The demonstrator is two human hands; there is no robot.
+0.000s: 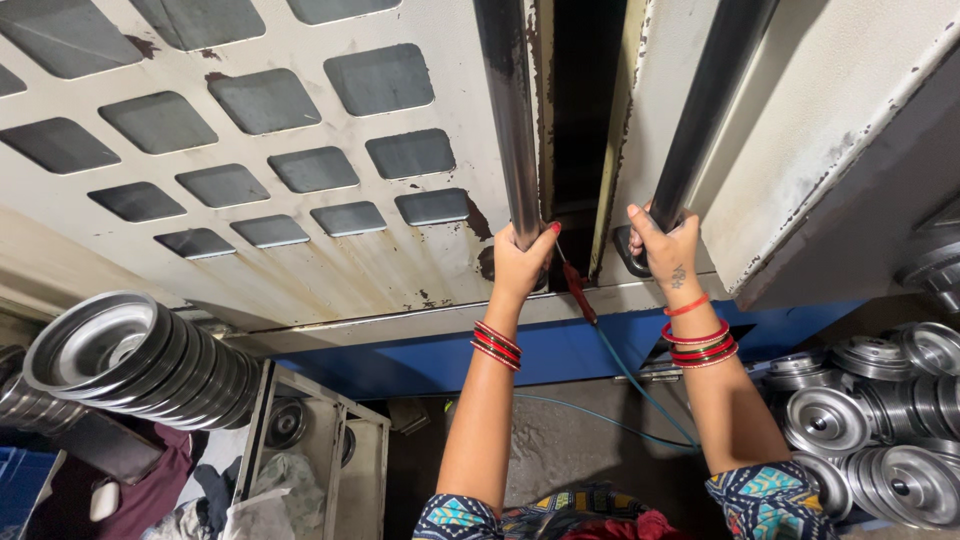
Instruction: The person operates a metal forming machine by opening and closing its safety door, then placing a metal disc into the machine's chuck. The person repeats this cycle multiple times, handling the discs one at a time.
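Note:
My left hand (523, 258) grips the lower end of a dark metal bar handle (508, 110) on the left machine door (300, 130), a cream panel with several grey window cut-outs. Over on the other side, my right hand (663, 243) is closed around the matching bar handle (712, 90) on the right door (830, 120). A narrow dark gap (582, 120) shows between the two doors. Both wrists carry red bangles. A red-handled tool with a blue hose (583, 295) hangs just below the gap, between my hands.
A stack of shiny metal pulley discs (130, 362) lies at the lower left. More discs (880, 420) are piled at the lower right. A blue machine base (560, 350) runs under the doors. A white frame (330, 450) and cloths sit below left.

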